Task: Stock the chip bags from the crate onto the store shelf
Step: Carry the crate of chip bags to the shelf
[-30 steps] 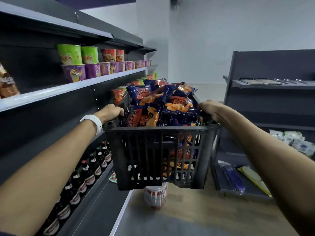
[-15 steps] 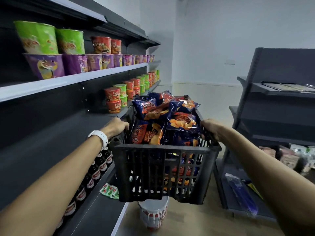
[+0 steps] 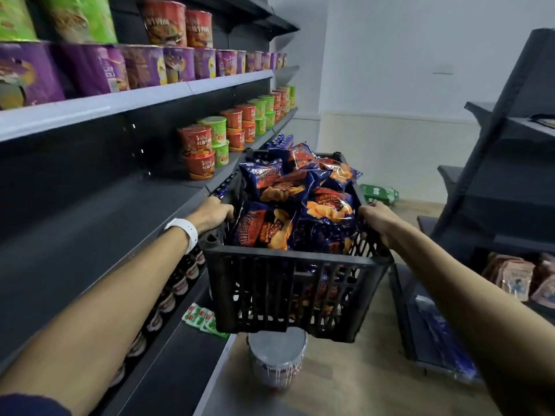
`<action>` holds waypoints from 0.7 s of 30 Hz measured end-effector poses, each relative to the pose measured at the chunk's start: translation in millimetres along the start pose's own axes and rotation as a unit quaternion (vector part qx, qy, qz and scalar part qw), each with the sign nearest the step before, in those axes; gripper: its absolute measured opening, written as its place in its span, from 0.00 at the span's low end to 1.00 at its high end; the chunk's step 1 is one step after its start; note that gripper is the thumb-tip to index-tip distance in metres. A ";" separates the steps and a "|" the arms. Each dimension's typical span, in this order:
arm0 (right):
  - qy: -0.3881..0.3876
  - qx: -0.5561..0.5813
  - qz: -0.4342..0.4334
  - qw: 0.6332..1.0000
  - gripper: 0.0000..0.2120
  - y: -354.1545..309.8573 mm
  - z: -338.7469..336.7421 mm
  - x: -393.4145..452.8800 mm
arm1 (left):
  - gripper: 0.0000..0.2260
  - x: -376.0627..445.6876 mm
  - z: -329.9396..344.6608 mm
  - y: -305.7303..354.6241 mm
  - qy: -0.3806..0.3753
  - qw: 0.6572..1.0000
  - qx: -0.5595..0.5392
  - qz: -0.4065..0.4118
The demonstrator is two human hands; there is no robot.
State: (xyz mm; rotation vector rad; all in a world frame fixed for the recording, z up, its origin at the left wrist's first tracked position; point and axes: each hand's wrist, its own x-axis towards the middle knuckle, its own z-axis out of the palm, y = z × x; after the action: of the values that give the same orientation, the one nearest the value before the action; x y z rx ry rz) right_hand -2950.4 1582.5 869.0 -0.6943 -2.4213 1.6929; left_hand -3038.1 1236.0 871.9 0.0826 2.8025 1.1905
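Note:
A black slatted plastic crate (image 3: 288, 292) hangs in mid-air in front of me, heaped with several dark blue and orange chip bags (image 3: 300, 202). My left hand (image 3: 213, 213), with a white wristband, grips the crate's left rim. My right hand (image 3: 377, 216) grips its right rim. The crate's left side sits close to the edge of a dark store shelf (image 3: 99, 223) whose near stretch is bare. More blue chip bags (image 3: 280, 141) stand further along that shelf edge.
Red and green noodle cups (image 3: 216, 142) line the same shelf further back, and purple cups (image 3: 144, 66) fill the shelf above. Bottles (image 3: 180, 283) stand on a lower shelf. A paint bucket (image 3: 276, 360) sits on the floor under the crate. A dark rack (image 3: 504, 175) stands at right.
I have carried the crate forward along the aisle and nearer to the left shelf; the cups now loom larger. Both hands keep their grip on the rims.

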 end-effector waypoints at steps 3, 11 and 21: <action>-0.006 -0.010 0.003 1.000 0.06 20.4 9.4 25.3 | 0.07 7.0 19.2 -9.1 0.012 1.000 -0.004 -0.022; -0.035 -0.027 0.036 0.998 0.18 93.8 35.2 94.7 | 0.06 12.3 86.4 -41.4 0.043 0.995 0.008 -0.092; -0.080 -0.038 0.036 0.995 0.15 182.9 73.3 138.1 | 0.07 23.1 163.8 -109.8 0.054 0.986 -0.022 -0.154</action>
State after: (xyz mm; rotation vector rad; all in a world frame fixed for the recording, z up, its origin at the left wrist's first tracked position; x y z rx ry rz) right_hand -3042.5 1628.1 651.3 -0.6871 -2.6107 1.7550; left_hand -3044.6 1279.0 678.1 -0.4133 2.7409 1.2102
